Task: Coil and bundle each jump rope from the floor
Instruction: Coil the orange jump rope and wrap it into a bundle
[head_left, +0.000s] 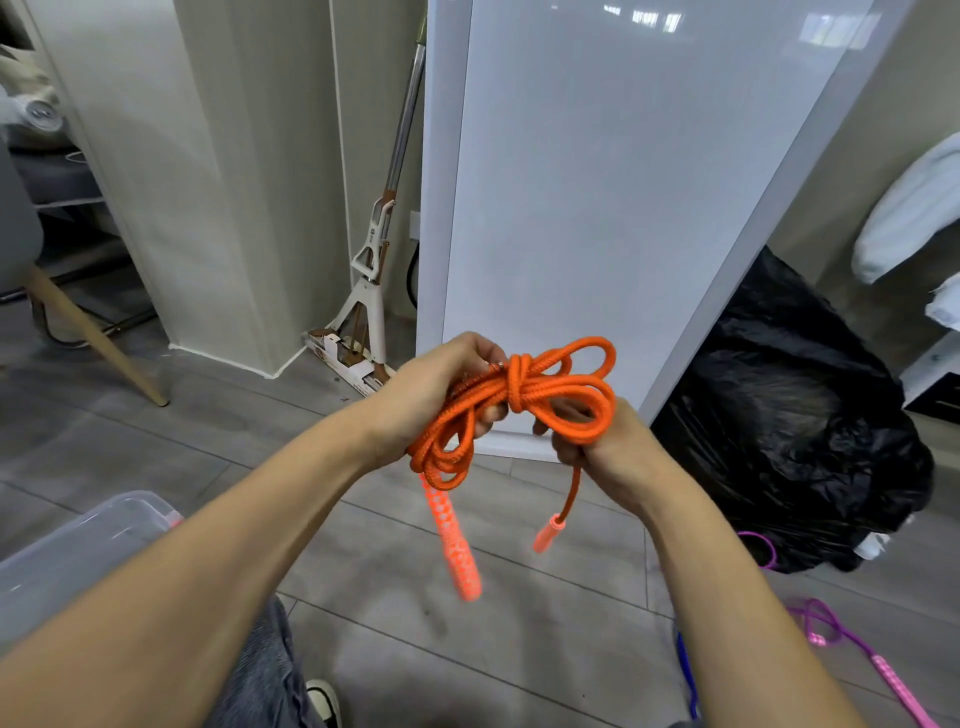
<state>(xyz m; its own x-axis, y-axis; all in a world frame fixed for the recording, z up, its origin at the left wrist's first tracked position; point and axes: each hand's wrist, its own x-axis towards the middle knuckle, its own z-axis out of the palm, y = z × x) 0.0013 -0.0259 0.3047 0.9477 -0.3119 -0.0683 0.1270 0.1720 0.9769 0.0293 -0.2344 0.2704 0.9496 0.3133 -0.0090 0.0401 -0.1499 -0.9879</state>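
We hold the orange rope (519, 387) in the air over the floor (467, 649), between both hands. It is gathered into several loops, and a few turns of its own cord are wrapped crosswise around the middle.

The left hand (431, 395) has its fingers curled round the left half of the bundle, beside the wrap. The right hand (602, 457) grips the right-hand loops in a closed fist, and one strand runs down out of it. Two handles hang free below the hands, a patterned one (452, 545) under the left and a plain one (548, 532) under the right.

We judge this rope to be coiled and nearly bundled. The wrap looks snug, but we cannot tell whether its end is tucked in.

Work is left. A purple rope (826, 626) lies loose on the floor's right side, just beside the black bag (789, 415). A blue rope (687, 670) shows on the floor behind the right forearm, mostly hidden. Neither looks bundled. A clear bin (104, 525) stands at lower left, and we cannot see what it holds.
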